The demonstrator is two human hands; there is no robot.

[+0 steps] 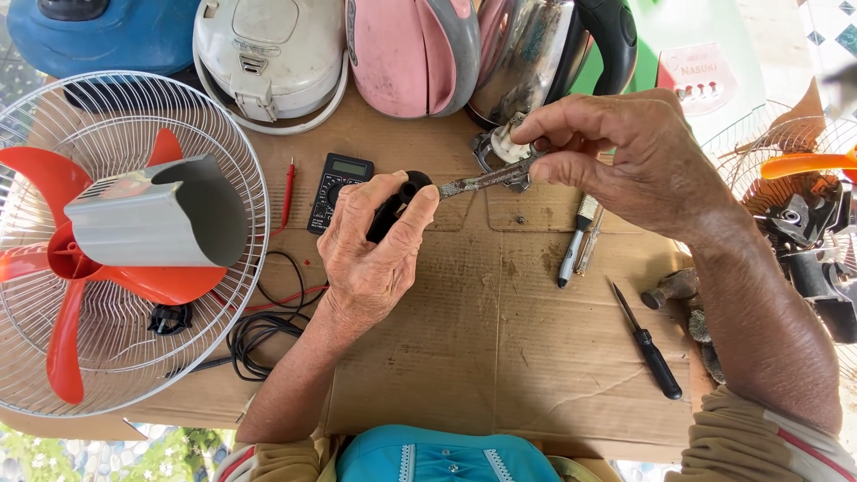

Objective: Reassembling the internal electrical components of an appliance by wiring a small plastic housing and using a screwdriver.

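My left hand [370,245] grips the black part [399,203]; my right hand [625,156] clamps the pliers [486,178]. I should hold both steady, pulling straight.

Left hand [370,245] grips a black part [397,207]; right hand [625,152] holds pliers [486,178].

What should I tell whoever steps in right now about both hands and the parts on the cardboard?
Left hand: gripping a small black part.
Right hand: holding a worn metal tool, its tip at the black part, with a white piece pinched at the fingertips.
Nearby on the cardboard: multimeter with red probe, black screwdriver, pen-like tool. Fan with red blades lies left.
Done: black part is off and in hand.
Left: cannot tell whether the tool has freed anything.
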